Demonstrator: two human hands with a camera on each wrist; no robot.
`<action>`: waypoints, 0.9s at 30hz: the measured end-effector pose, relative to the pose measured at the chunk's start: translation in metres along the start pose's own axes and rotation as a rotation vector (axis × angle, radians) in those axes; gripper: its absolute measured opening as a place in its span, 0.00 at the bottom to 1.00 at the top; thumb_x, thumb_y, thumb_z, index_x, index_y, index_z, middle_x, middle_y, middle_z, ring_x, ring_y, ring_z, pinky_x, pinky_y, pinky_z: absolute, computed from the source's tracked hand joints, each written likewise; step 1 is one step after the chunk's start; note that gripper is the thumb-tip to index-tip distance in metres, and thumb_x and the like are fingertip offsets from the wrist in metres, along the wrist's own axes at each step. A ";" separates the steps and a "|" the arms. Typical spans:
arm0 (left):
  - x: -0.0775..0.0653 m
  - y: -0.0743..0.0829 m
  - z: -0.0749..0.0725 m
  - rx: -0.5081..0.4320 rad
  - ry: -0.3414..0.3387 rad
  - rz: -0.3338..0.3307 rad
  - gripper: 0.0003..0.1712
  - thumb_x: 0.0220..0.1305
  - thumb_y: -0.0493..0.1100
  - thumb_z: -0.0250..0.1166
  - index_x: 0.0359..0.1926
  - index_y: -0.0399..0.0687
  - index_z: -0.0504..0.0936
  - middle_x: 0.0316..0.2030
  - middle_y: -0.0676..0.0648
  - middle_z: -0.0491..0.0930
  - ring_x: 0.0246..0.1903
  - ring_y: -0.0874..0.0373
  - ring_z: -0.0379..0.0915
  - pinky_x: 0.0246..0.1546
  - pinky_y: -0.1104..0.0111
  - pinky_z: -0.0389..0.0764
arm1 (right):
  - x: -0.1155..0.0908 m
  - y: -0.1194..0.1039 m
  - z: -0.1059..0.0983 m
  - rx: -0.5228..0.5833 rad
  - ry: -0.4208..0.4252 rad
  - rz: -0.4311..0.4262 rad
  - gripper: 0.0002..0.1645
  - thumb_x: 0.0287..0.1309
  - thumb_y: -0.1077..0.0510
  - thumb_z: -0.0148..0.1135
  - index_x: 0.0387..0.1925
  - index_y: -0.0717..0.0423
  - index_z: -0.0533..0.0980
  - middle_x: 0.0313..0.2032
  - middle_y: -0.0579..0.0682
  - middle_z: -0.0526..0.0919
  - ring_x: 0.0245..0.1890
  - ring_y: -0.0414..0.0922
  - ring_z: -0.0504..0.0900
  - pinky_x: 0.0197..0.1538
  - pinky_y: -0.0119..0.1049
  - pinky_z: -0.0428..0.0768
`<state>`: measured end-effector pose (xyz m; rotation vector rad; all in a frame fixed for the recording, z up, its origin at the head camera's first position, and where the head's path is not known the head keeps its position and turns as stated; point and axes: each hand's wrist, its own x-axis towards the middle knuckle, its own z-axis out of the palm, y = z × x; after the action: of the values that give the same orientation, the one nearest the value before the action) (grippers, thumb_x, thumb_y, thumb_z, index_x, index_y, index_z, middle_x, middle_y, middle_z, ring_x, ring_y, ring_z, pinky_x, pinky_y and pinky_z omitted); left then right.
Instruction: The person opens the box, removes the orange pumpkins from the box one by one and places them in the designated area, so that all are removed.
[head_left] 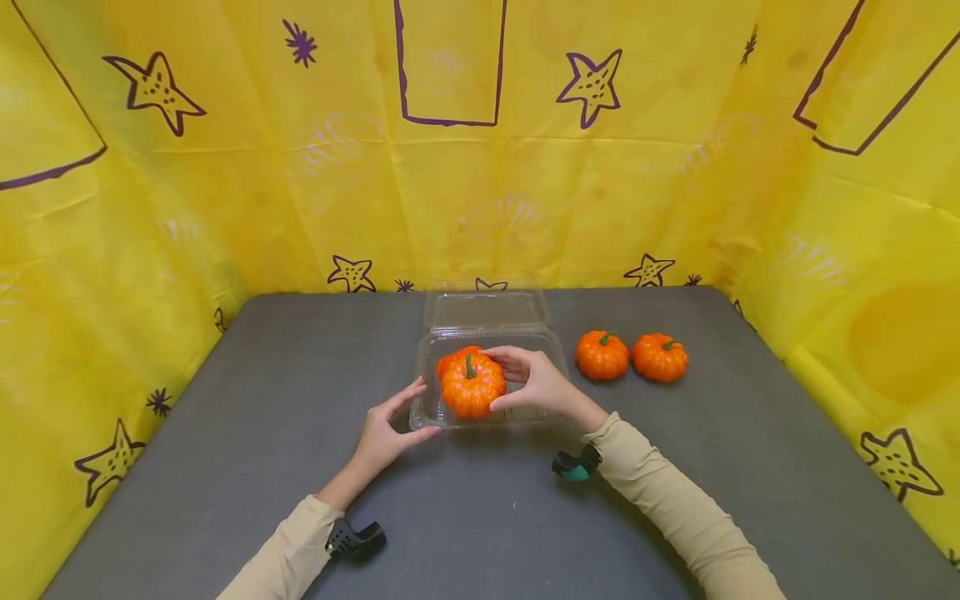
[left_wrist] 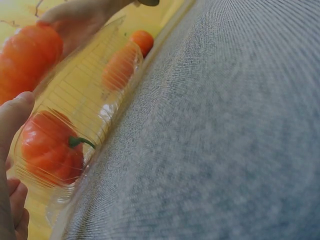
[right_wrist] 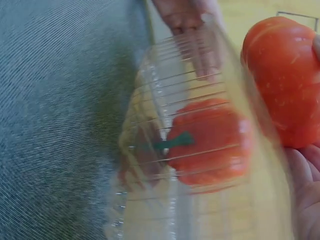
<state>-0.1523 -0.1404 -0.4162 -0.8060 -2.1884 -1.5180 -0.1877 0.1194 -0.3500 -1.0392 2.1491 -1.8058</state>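
My right hand [head_left: 534, 385] holds an orange toy pumpkin [head_left: 474, 392] with a green stem, thumb and fingers around its right side, over a clear plastic clamshell container [head_left: 427, 410]. Inside the container lies another pumpkin [right_wrist: 210, 145], partly hidden behind the held one in the head view. Through the clear wall its green stem [left_wrist: 79, 142] shows on the side towards the table. Spread around the container's front left corner, my left hand [head_left: 384, 429] has its thumb at the front edge and its fingers at the left rim.
Two more orange pumpkins, one nearer [head_left: 602, 356] and one farther right [head_left: 660, 358], stand on the grey table [head_left: 300, 400] right of the container. The container's lid [head_left: 487, 310] is folded back towards the yellow patterned curtain [head_left: 480, 192], which also hangs along both sides.
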 end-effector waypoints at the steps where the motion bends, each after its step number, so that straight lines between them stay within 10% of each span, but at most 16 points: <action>1: 0.000 -0.001 0.000 -0.002 0.001 0.003 0.32 0.34 0.27 0.74 0.46 0.24 0.73 0.50 0.30 0.70 0.51 0.39 0.65 0.52 0.76 0.62 | -0.001 -0.002 -0.001 -0.003 0.005 0.001 0.37 0.36 0.75 0.69 0.53 0.76 0.65 0.51 0.67 0.71 0.51 0.55 0.72 0.50 0.45 0.71; 19: 0.001 0.002 -0.001 0.017 -0.003 -0.011 0.32 0.35 0.28 0.73 0.47 0.27 0.74 0.51 0.32 0.70 0.52 0.39 0.65 0.52 0.77 0.61 | -0.064 0.016 -0.047 -0.013 0.256 0.070 0.38 0.34 0.70 0.72 0.52 0.73 0.67 0.53 0.66 0.70 0.48 0.43 0.75 0.46 0.36 0.74; 27: 0.001 0.003 0.000 0.000 -0.008 -0.011 0.32 0.36 0.27 0.73 0.48 0.27 0.73 0.51 0.30 0.69 0.52 0.38 0.64 0.53 0.77 0.61 | -0.104 0.020 -0.070 -0.063 0.393 0.074 0.35 0.35 0.73 0.70 0.49 0.74 0.66 0.48 0.39 0.76 0.45 0.36 0.76 0.45 0.30 0.74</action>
<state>-0.1510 -0.1398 -0.4138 -0.8027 -2.2028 -1.5221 -0.1545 0.2379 -0.3822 -0.6447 2.4348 -2.0589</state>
